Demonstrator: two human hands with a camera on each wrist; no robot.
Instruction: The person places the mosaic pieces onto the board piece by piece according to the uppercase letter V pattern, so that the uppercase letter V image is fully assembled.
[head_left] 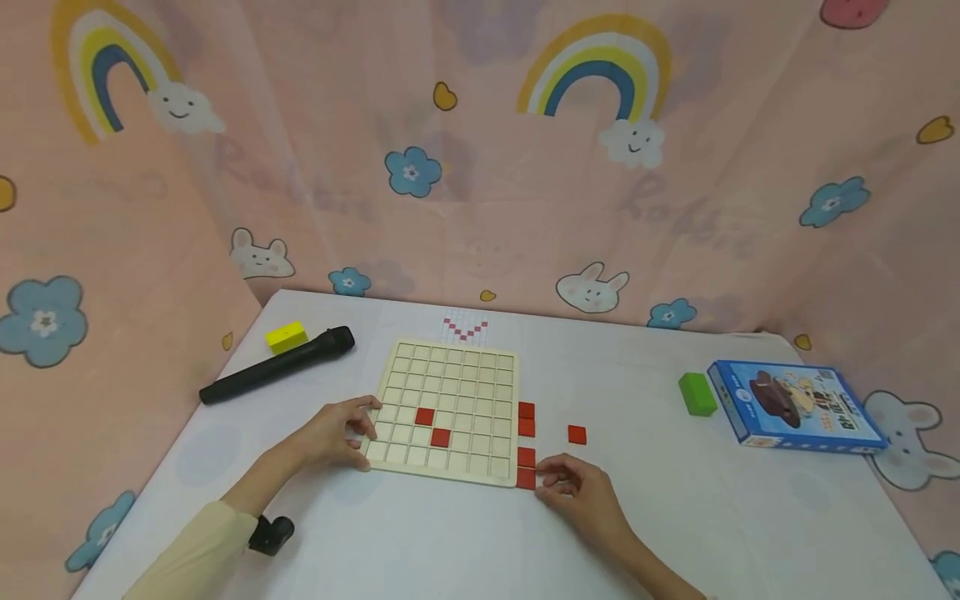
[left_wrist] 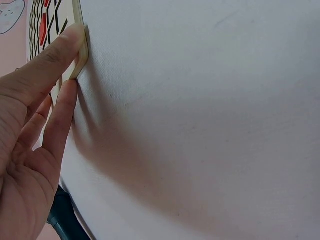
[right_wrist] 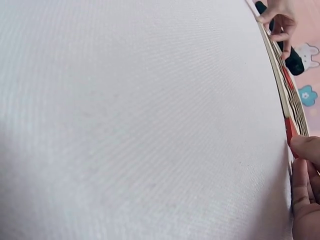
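Note:
A cream grid board [head_left: 480, 417] lies on the white table, with one red tile [head_left: 425, 417] and another red tile [head_left: 441, 437] on its squares. At its left side my left hand [head_left: 333, 433] grips the edge. The thumb [left_wrist: 70, 40] rests over the near corner and the fingers meet the side. Several red tiles line the board's right edge. My right hand [head_left: 581, 496] has curled fingers, with thumb and forefinger at the nearest red tile [head_left: 526, 478] of that row. In the right wrist view the thumb lies against that red tile [right_wrist: 290, 131].
A loose red tile [head_left: 577, 435] lies right of the row. Behind the board is a paper with a red V pattern [head_left: 466, 328]. A black microphone [head_left: 277, 365] and yellow block [head_left: 287, 337] are at left; a green block [head_left: 697, 394] and blue box [head_left: 795, 406] at right.

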